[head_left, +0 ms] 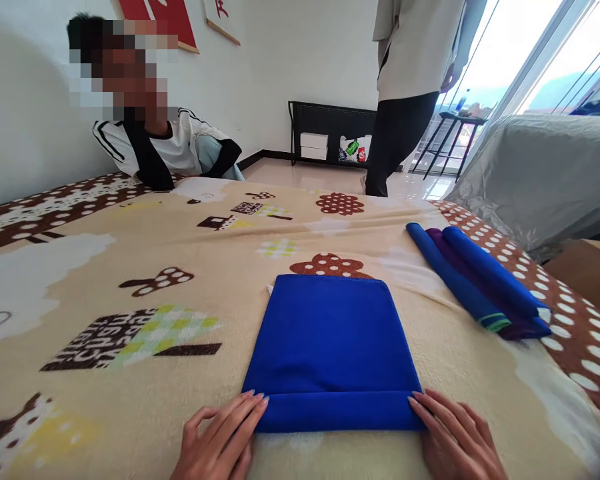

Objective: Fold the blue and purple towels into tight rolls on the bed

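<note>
A blue cloth (330,333) lies spread on the patterned bedspread in front of me, its near edge turned over in a flat fold. My left hand (223,437) is closed on the left end of that fold, fingertips on top. At the right end, my right hand (457,433) grips the fold the same way. Both thumbs are mostly hidden. A small white tag (270,290) shows at the cloth's far left corner. Off to the right rest several rolled cloths side by side: a teal-blue roll (455,280), a purple roll (473,277) and a bright blue roll (495,270).
The cream bedspread (145,413) has brown dotted borders. At the far left edge a person (175,147) leans on it; another person (405,100) stands beyond. A black rack (335,113), a stool (455,123), a plastic-covered piece of furniture (545,160) and a cardboard box (585,270) surround it.
</note>
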{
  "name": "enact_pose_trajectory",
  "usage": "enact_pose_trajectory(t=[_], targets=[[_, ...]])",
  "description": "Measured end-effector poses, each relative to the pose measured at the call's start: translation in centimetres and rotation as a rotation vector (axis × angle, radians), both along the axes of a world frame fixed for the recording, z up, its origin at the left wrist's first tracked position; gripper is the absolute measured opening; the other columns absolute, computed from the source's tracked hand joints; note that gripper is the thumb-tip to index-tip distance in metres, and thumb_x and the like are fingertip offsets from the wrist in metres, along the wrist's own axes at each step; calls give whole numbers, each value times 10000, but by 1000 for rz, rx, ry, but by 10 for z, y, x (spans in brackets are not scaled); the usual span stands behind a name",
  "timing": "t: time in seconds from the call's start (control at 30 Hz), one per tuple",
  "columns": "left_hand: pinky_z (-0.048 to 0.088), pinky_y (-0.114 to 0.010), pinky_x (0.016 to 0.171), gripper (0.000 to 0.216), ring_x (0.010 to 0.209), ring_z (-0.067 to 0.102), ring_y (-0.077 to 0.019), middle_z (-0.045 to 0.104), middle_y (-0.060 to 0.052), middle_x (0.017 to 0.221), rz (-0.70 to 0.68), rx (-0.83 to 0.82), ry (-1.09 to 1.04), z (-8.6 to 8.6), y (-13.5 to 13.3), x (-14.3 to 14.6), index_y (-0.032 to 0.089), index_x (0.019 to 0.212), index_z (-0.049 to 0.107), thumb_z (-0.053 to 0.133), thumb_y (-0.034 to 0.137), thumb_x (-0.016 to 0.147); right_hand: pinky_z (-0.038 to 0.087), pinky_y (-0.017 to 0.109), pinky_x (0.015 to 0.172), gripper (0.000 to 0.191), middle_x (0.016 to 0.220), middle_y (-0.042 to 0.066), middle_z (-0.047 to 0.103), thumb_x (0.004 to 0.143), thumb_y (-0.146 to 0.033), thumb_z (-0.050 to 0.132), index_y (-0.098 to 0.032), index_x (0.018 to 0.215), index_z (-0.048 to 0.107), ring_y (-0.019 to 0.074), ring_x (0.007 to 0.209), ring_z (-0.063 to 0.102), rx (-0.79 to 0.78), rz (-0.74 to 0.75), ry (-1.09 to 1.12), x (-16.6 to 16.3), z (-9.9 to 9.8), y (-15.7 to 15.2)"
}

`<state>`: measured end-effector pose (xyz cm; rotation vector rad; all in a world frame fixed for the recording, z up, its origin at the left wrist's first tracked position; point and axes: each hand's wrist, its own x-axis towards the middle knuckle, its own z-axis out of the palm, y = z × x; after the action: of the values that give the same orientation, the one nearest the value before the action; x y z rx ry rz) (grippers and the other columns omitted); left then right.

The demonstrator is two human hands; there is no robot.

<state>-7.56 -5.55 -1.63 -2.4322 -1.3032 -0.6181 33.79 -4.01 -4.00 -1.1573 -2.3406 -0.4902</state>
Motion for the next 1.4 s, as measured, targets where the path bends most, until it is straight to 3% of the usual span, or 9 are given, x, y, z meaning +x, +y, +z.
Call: enact_pose_trajectory(t=[0.27, 0.4, 0.6, 0.7, 0.8, 0.97, 1.13, 1.27, 1.4], targets=[[473, -302, 814, 411, 903, 688, -180, 738, -2, 1024, 207, -250, -290, -1, 21, -20, 299, 1386, 492, 496, 277, 976, 483, 322, 809, 294, 1011, 39, 699, 943, -221, 492, -229, 1220, 590, 189, 939, 646, -202, -77, 166, 1, 9, 30], [354, -385, 984, 417, 976, 690, -194, 739, -29, 1101, 258, 50, -147, 1, 36, 14, 266, 1351, 561, 549, 191, 940, 461, 435, 861, 316, 1148, 101, 683, 929, -224, 482, -214, 1218, 607, 267, 997, 643, -56, -289, 133, -32, 9, 40], [329, -326, 1124, 426, 1293, 563, -183, 656, -73, 1359, -88, 88, 20, -6, 41, 93, 151, 1344, 601, 422, 144, 958, 397, 376, 1044, 634, 1465, 83, 545, 907, -223, 468, -142, 1528, 370, 224, 1334, 526, -12, 26, 14, -116, 8, 31], [340, -325, 1123, 501, 1318, 540, -189, 602, -68, 1435, -34, 50, 96, -8, 44, 75, 150, 1444, 513, 518, 299, 965, 376, 381, 1074, 704, 1509, 74, 491, 944, -387, 498, -112, 1563, 306, 222, 1369, 498, -60, 19, -84, -100, 7, 30], [267, -316, 1157, 579, 1301, 552, -182, 614, -64, 1424, 22, 23, 93, -8, 41, 29, 158, 1473, 479, 560, 397, 952, 338, 383, 1097, 728, 1494, 62, 509, 960, -438, 523, -130, 1575, 283, 210, 1347, 522, -65, -60, -135, -50, 4, 31], [210, -370, 1168, 537, 1284, 583, -206, 616, -65, 1421, 77, 59, 79, -3, 24, -4, 235, 1471, 492, 548, 265, 938, 345, 393, 1065, 715, 1472, 103, 532, 958, -424, 541, -129, 1568, 309, 237, 1334, 537, -43, -121, -141, 2, 1, 25], [276, -335, 1144, 552, 1355, 527, -199, 560, -65, 1481, -14, 35, 104, 17, 19, 15, 227, 1459, 511, 494, 128, 917, 347, 381, 1086, 691, 1548, 109, 433, 935, -299, 557, -177, 1571, 317, 234, 1407, 460, -27, -39, -114, -14, 17, 21], [291, -344, 1167, 586, 1437, 430, -209, 464, -77, 1556, -101, -53, 151, 33, 41, 42, 160, 1530, 392, 515, 273, 968, 386, 361, 1119, 716, 1606, 62, 328, 985, -435, 509, -188, 1601, 239, 214, 1464, 378, -205, 42, -164, -53, 38, 34], [370, -368, 1133, 577, 1433, 437, -201, 436, -67, 1571, -72, -158, 151, 28, 72, 70, 175, 1553, 338, 444, 387, 1027, 416, 438, 1135, 712, 1619, 73, 282, 1011, -517, 440, -217, 1610, 200, 244, 1475, 359, -361, 83, -132, -87, 42, 59]])
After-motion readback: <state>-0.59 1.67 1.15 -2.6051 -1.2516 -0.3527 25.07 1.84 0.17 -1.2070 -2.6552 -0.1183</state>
